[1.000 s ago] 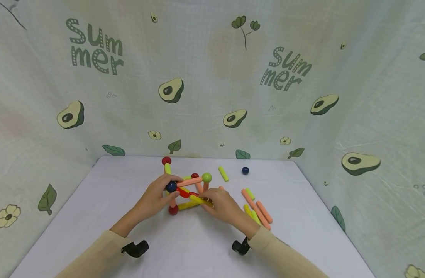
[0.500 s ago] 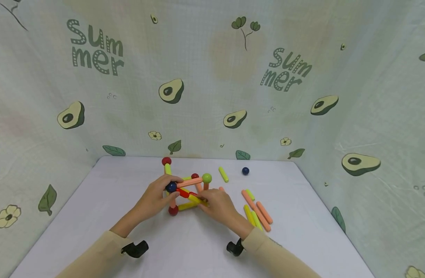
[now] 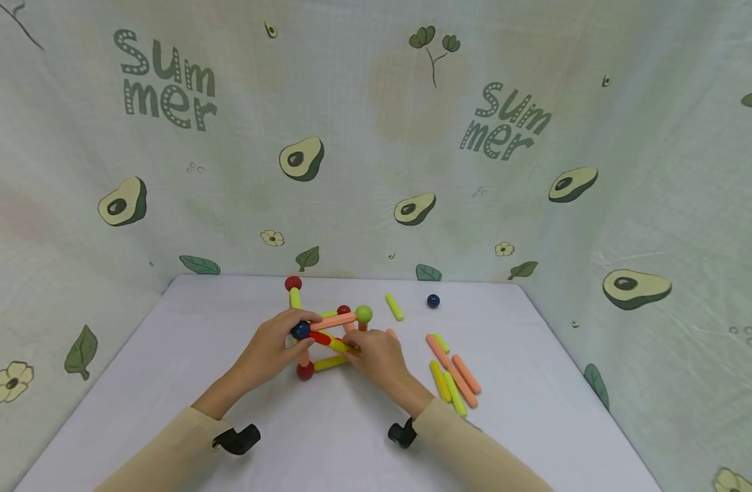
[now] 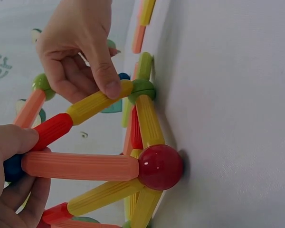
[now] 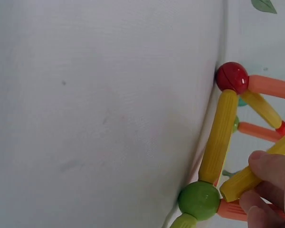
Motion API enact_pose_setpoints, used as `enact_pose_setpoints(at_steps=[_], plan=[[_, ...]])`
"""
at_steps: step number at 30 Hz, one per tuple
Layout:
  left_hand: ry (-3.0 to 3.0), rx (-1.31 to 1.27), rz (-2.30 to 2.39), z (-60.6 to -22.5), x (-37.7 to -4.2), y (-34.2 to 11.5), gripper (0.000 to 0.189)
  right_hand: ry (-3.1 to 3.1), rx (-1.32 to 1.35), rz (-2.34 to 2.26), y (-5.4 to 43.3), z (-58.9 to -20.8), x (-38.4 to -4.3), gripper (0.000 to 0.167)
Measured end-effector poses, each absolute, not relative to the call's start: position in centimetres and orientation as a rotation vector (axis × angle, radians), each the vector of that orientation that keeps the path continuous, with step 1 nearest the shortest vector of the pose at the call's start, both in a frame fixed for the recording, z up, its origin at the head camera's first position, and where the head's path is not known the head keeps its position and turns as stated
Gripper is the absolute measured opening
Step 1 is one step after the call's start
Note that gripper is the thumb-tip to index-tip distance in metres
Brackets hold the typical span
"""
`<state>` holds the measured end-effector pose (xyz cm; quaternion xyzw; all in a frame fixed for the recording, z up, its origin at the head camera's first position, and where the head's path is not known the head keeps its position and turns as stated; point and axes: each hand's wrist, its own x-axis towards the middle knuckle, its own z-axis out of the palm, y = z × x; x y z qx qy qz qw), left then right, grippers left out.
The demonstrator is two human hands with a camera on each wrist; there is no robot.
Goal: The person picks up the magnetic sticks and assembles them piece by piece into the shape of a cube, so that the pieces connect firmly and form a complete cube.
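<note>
A frame of coloured magnetic sticks and balls stands on the table between my hands. My left hand grips its upper near corner, fingers around a dark blue ball. From that corner a red stick slants down, end to end with a yellow stick. My right hand pinches this yellow stick between thumb and fingers, its lower end right at a green ball. A red ball forms the near bottom corner, under a salmon stick. Another green ball tops the right side.
Loose salmon sticks, a yellow stick and yellow-green ones lie to the right. Farther back are a yellow-green stick and a dark blue ball. A printed cloth hangs behind the table.
My right hand has moved left with the yellow stick, drawing the stick's lower end in toward the frame. My left hand keeps its grip at the blue ball, nearly still.
</note>
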<state>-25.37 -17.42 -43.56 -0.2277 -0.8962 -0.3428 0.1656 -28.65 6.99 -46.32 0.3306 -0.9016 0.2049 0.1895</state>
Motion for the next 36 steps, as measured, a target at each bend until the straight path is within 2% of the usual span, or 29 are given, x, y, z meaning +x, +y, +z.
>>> enact_pose_setpoints(at_steps=[16,23,25,27,31,36], plan=[[-2.529,-0.651,-0.91,-44.0,-25.3,-17.3,0.053,-2.462,0.917,0.654,6.8,-47.4,-28.9,0.023],[-2.514,-0.684,-0.85,-43.8,-25.3,-17.5,0.056,-2.52,0.824,0.852,9.3,-46.3,-29.0,0.004],[-2.512,-0.68,-0.829,-43.8,-25.2,-17.6,0.057,-2.589,0.767,0.895,10.0,-46.2,-29.4,0.006],[-2.507,-0.68,-0.823,-43.9,-25.2,-17.7,0.057,-2.687,0.739,0.929,10.4,-46.2,-29.8,0.015],[-2.506,-0.688,-0.834,-44.1,-25.3,-17.8,0.056,-2.85,0.843,0.988,10.8,-46.6,-30.7,0.03],[-2.502,-0.719,-0.857,-44.1,-25.7,-17.9,0.055,-2.859,1.002,0.958,11.0,-47.1,-31.2,0.02]])
